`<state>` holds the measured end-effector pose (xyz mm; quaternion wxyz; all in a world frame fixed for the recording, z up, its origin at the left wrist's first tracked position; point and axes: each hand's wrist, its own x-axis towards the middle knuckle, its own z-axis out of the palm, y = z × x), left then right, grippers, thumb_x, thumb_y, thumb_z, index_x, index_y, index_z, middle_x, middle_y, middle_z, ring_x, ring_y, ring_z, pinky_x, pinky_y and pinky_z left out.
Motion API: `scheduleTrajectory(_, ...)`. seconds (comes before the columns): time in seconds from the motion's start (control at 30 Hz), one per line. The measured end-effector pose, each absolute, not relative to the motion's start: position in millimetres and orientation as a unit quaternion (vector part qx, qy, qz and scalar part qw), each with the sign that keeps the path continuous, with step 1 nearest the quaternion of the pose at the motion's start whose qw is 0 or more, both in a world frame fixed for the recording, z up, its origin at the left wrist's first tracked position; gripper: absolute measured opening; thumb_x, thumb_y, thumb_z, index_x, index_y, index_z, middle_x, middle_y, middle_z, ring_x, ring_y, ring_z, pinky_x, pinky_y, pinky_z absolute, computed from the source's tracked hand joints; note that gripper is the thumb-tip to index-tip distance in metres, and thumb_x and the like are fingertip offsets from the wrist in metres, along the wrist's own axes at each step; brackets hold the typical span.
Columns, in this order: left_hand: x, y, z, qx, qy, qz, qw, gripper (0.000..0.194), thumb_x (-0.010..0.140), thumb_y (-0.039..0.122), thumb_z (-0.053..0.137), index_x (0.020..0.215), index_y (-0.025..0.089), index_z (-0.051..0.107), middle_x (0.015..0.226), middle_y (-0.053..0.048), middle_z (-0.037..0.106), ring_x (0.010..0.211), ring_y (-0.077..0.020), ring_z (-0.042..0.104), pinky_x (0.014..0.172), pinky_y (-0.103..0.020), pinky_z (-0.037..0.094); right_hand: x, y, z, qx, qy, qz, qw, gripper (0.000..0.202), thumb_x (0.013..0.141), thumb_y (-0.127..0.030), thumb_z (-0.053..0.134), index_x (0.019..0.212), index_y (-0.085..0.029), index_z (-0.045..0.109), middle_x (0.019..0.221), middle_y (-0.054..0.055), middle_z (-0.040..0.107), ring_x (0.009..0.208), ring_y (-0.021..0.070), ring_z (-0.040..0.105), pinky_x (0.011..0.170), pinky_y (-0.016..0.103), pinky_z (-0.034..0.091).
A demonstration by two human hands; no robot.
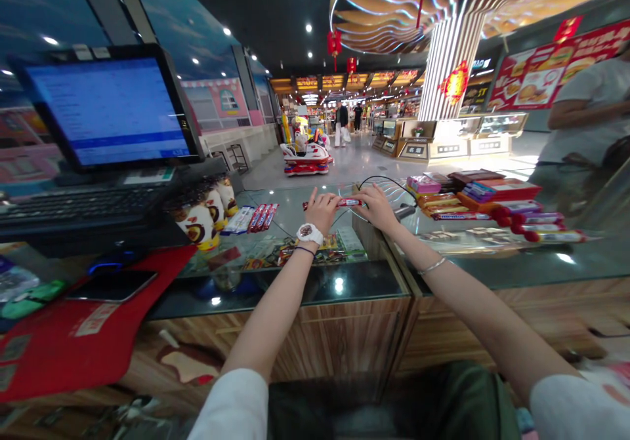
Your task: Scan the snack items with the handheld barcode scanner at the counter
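Observation:
A red-wrapped candy bar [348, 202] lies level between my two hands, just above the glass counter [300, 194]. My left hand [322, 209], with a white watch on its wrist, grips the bar's left end. At the other end, the fingers of my right hand [377, 208] pinch the wrapper. Left of my hands, a row of similar red bars [262, 218] lies beside blue-and-white wrapped bars [239, 220]. To the right are stacked sweets, among them orange-wrapped bars [438, 202], a blue-and-red bar [461, 216] and purple-and-red tubes [536, 218].
A monitor [108, 109] and keyboard [63, 204] stand at the left, with a phone [113, 286] on a red mat [147, 276]. Egg-shaped packages [201, 220] stand beside them. A black cable [384, 178] crosses the counter. Someone in a grey shirt [588, 109] stands at right.

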<state>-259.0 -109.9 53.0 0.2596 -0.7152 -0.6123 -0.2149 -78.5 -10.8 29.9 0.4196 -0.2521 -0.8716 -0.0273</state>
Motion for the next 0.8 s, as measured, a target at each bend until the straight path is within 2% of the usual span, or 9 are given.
scheduleTrajectory(0.2, -259.4, -109.5, 53.0, -0.718, -0.612, -0.212, 0.255, 0.029, 0.100, 0.025, 0.046, 0.124, 0.025, 0.063, 0.115, -0.003, 0.069, 0.110, -0.0206, 0.062, 0.124, -0.046, 0.022, -79.8, -11.6, 27.2, -0.262, -0.870, -0.041, 0.416, 0.026, 0.095, -0.028, 0.055, 0.116, -0.025, 0.071, 0.110, 0.007, 0.070, 0.112, 0.0255, 0.061, 0.121, 0.053, 0.024)
scheduleTrajectory(0.4, -268.7, -105.4, 48.5, -0.709, -0.619, -0.214, 0.261, 0.028, 0.099, 0.024, 0.049, 0.122, 0.025, 0.065, 0.108, -0.003, 0.070, 0.105, -0.0205, 0.063, 0.122, -0.046, 0.026, -73.1, -6.8, 34.4, -0.237, -0.881, -0.032, 0.408, 0.039, 0.094, -0.027, 0.054, 0.132, -0.023, 0.061, 0.134, 0.010, 0.063, 0.126, 0.0270, 0.055, 0.113, 0.049, 0.039)
scheduleTrajectory(0.5, -278.3, -98.8, 43.0, -0.702, -0.621, -0.221, 0.269, 0.028, 0.098, 0.023, 0.051, 0.122, 0.026, 0.066, 0.106, -0.003, 0.071, 0.101, -0.0211, 0.064, 0.121, -0.047, 0.029, -50.2, 7.8, 40.7, -0.227, -0.883, -0.022, 0.411, 0.044, 0.094, -0.022, 0.049, 0.137, -0.023, 0.057, 0.137, 0.011, 0.062, 0.128, 0.0278, 0.055, 0.111, 0.050, 0.042)
scheduleTrajectory(0.63, -287.8, -91.1, 37.4, -0.700, -0.618, -0.231, 0.275, 0.027, 0.096, 0.023, 0.053, 0.119, 0.026, 0.069, 0.104, -0.004, 0.072, 0.098, -0.0227, 0.065, 0.119, -0.050, 0.031, -4.8, 40.7, 36.6, -0.255, -0.879, 0.004, 0.403, 0.060, 0.078, -0.004, 0.047, 0.135, -0.021, 0.058, 0.134, 0.010, 0.064, 0.126, 0.0277, 0.058, 0.110, 0.050, 0.044)
scheduleTrajectory(0.73, -290.7, -87.8, 35.4, -0.701, -0.616, -0.234, 0.274, 0.027, 0.096, 0.022, 0.053, 0.117, 0.026, 0.070, 0.103, -0.004, 0.072, 0.097, -0.0233, 0.065, 0.118, -0.050, 0.032, 22.2, 61.8, 24.6, -0.277, -0.881, 0.037, 0.382, 0.070, 0.066, 0.001, 0.047, 0.131, -0.021, 0.061, 0.131, 0.008, 0.066, 0.124, 0.0275, 0.060, 0.110, 0.050, 0.045)
scheduleTrajectory(0.8, -291.8, -86.2, 34.5, -0.702, -0.617, -0.233, 0.269, 0.027, 0.096, 0.022, 0.053, 0.116, 0.026, 0.070, 0.103, -0.004, 0.072, 0.097, -0.0236, 0.065, 0.118, -0.050, 0.032, 31.5, 69.5, 15.8, -0.279, -0.891, 0.067, 0.353, 0.073, 0.063, 0.002, 0.047, 0.132, -0.020, 0.061, 0.133, 0.009, 0.066, 0.125, 0.0269, 0.060, 0.110, 0.047, 0.045)
